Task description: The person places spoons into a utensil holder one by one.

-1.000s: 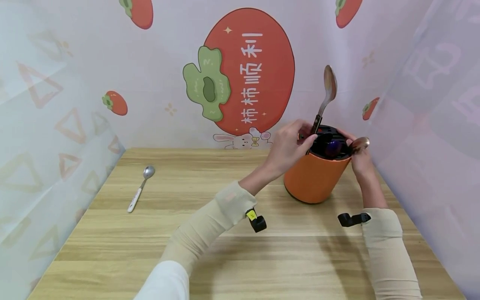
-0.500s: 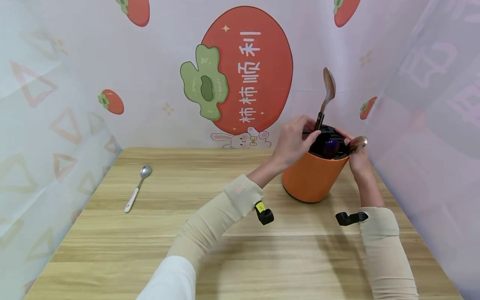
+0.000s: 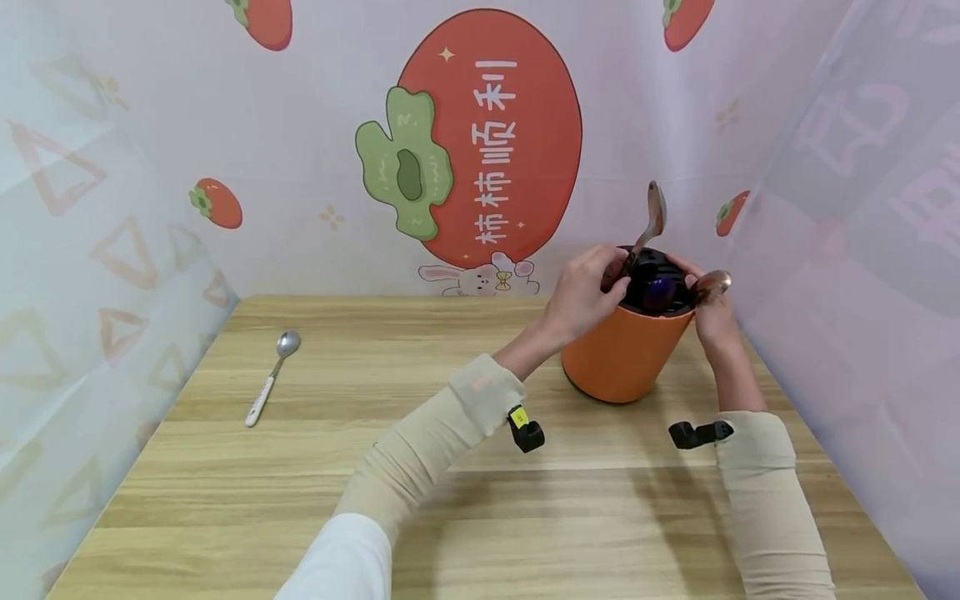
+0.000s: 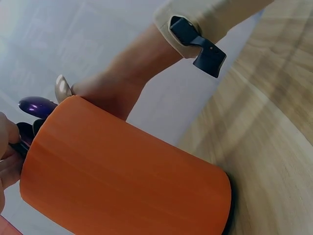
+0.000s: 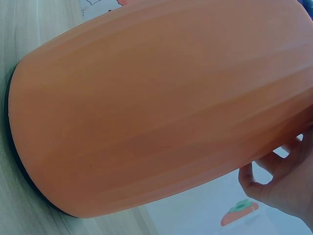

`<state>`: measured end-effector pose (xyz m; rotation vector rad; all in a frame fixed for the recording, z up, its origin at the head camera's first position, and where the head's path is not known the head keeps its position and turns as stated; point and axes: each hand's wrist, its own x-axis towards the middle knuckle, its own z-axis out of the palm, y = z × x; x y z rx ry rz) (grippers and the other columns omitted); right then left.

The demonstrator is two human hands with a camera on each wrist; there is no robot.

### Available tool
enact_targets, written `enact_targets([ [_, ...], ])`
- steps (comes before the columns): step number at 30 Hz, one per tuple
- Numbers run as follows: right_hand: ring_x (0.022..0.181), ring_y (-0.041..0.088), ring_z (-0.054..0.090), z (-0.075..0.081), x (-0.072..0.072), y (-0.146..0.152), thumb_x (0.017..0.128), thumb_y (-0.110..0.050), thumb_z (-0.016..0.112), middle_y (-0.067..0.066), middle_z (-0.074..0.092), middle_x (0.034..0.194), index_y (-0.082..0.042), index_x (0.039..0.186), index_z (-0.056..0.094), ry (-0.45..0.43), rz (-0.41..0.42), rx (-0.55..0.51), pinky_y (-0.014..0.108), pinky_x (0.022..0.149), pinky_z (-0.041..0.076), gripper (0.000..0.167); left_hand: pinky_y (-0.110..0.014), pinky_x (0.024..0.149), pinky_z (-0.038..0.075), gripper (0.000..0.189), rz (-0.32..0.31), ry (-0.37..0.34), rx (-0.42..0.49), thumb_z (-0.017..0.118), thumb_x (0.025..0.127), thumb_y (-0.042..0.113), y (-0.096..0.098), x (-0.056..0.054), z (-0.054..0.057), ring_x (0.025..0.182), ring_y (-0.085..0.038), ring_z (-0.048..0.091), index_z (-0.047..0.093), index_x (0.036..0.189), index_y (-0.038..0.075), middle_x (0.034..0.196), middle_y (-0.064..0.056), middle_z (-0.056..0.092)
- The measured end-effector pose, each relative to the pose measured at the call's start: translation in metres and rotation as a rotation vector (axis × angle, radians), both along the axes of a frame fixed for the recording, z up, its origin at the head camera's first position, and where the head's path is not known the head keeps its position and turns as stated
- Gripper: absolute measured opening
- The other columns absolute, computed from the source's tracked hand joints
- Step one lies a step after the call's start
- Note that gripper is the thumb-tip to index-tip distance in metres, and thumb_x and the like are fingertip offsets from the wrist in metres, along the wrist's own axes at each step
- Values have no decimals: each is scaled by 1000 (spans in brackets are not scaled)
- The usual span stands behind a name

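Note:
A round orange utensil holder (image 3: 622,358) with a black slotted top stands tilted at the table's right back. My left hand (image 3: 581,296) pinches the dark handle of a metal spoon (image 3: 655,210) over the slots, bowl upward. Its handle is mostly hidden by my fingers. My right hand (image 3: 717,327) grips the holder's right rim with curled fingers, also seen on the orange wall (image 5: 146,107) in the right wrist view. A second metal spoon (image 3: 712,285) leans out beside that hand, and a dark purple spoon head (image 4: 36,106) shows at the top.
A white-handled spoon (image 3: 272,379) lies at the left on the wooden table (image 3: 450,517). Printed cloth walls (image 3: 300,125) close in the back and both sides, the right one near my right hand.
My left hand has lowered the spoon towards the holder, so its bowl sits lower and its handle is less visible. My right hand keeps its place on the rim.

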<state>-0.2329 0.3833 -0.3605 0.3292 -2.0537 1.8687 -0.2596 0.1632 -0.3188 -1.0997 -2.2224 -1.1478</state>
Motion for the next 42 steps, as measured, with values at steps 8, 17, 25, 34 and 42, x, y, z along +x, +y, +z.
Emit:
enact_targets([
  [8,113,-5,54,-2,-1,0,107,-26,42,-13,61,127,5,145,45,-13,-14,13,8,95,40,49,-21,91,52,20,127,-25,-146,65,96,9,-15,3,0,101,-14,66,71,115,7,109,-4,71],
  [17,113,-2,57,-1,-2,-1,106,-26,44,-15,64,122,5,143,48,32,-9,-32,9,96,41,48,-29,91,55,23,180,-72,-165,58,95,-2,-61,2,-16,100,-20,65,70,114,3,108,-9,71],
  [25,114,-2,58,-2,-1,-2,106,-32,45,-13,64,124,5,145,45,20,16,-50,9,95,42,54,-31,89,55,20,227,-146,-182,60,94,2,-105,7,-32,99,-22,63,68,113,3,108,-11,70],
  [34,116,-2,54,0,1,-1,106,-30,44,-13,62,125,4,145,46,27,23,-42,9,96,40,51,-32,87,56,23,270,-226,-177,60,94,4,-141,19,-39,97,-23,62,65,116,1,106,-11,67],
  [42,114,-1,58,-1,1,-4,107,-27,44,-11,65,125,7,145,44,38,40,-73,10,96,41,51,-33,83,58,22,294,-207,-166,62,92,2,-166,31,-50,93,-23,65,65,113,-2,103,-15,69],
])
